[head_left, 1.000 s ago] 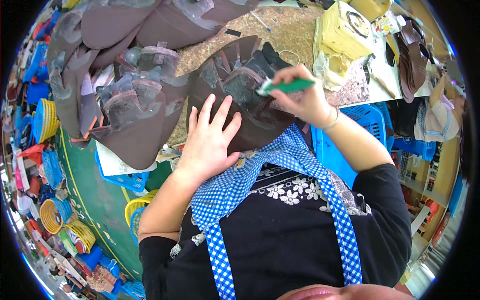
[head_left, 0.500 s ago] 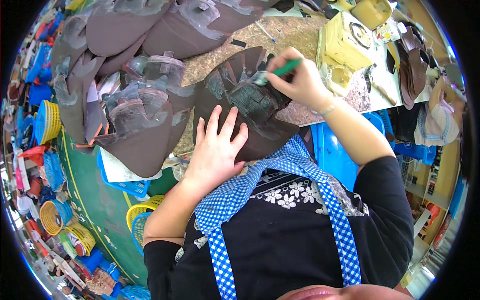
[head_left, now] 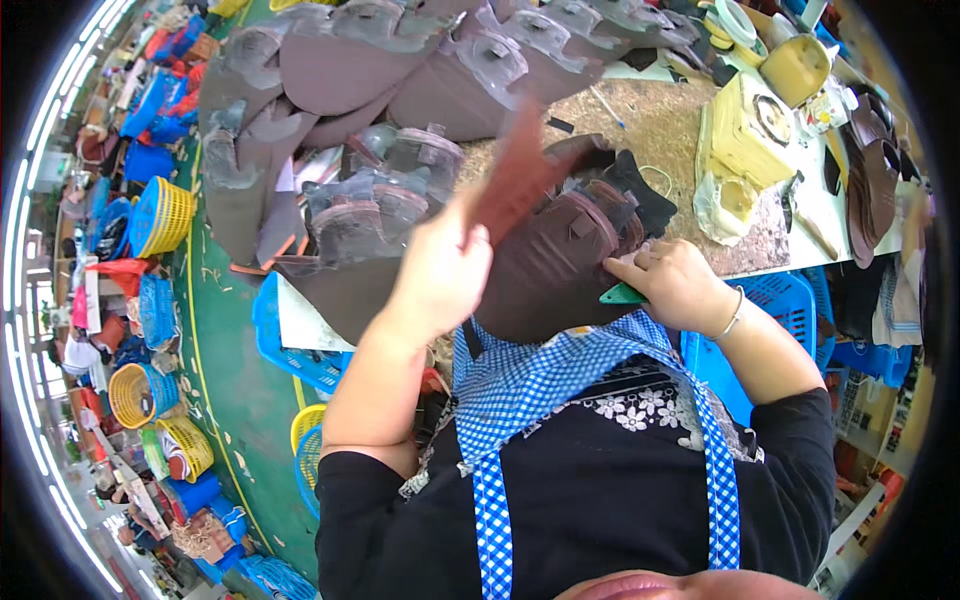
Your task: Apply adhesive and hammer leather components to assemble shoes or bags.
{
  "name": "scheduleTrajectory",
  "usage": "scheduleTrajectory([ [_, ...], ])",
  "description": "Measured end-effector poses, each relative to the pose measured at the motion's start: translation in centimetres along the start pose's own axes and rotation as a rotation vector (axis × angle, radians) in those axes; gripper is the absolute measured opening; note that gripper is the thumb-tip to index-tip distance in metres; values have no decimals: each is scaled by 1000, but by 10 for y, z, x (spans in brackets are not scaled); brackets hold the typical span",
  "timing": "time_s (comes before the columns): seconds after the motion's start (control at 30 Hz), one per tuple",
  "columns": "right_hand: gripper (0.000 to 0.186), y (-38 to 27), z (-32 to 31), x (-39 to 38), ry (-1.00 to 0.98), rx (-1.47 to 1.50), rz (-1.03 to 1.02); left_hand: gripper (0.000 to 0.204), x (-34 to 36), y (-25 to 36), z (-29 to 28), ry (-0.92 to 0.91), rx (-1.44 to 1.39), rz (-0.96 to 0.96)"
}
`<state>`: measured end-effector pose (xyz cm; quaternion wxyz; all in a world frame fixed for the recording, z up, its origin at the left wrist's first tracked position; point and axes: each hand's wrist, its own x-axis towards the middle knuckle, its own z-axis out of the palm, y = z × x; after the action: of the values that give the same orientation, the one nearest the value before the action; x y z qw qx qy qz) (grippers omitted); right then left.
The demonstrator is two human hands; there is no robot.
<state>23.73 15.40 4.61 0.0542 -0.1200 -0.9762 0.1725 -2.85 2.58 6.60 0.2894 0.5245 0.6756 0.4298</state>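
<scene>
Cluttered workshop tabletop (head_left: 650, 120) strewn with brown leather pieces (head_left: 330, 70); left hand (head_left: 440, 275) pinches lifted brown leather flap (head_left: 515, 170); right hand (head_left: 675, 285) grips green tool (head_left: 622, 295) at edge of dark leather piece (head_left: 550, 270); likely risk: flap slips from pinch, drops onto tool

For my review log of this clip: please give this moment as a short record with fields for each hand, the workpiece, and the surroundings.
left hand: left hand lifts a brown leather flap up by its edge
right hand: right hand rests at the piece's right edge, holding a green tool
workpiece: dark brown leather piece on the workbench edge
behind it: stacked brown leather pieces
right of bench: yellow container
floor, left: blue and yellow baskets
</scene>
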Motion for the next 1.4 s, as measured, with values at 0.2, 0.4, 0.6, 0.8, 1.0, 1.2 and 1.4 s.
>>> scheduleTrajectory([
  [0.2,20,4,-18,1,286,151,123,53,46,31,-85,499,520,649],
  [0.4,8,13,-7,-21,544,260,356,53,94,-28,-154,684,1445,390],
  [0.6,15,69,-8,-61,1239,828,434,47,89,-64,-146,403,1539,182],
  [0.8,25,88,-31,-76,797,301,779,45,48,-11,-30,146,919,552],
  [1.0,32,98,-39,-81,1009,385,929,81,-36,-27,55,-463,713,405],
  [1.2,22,101,-44,-89,744,806,941,90,-23,-41,47,-458,652,425],
  [1.4,29,59,-41,58,325,669,242,88,-30,-44,48,-439,676,431],
])
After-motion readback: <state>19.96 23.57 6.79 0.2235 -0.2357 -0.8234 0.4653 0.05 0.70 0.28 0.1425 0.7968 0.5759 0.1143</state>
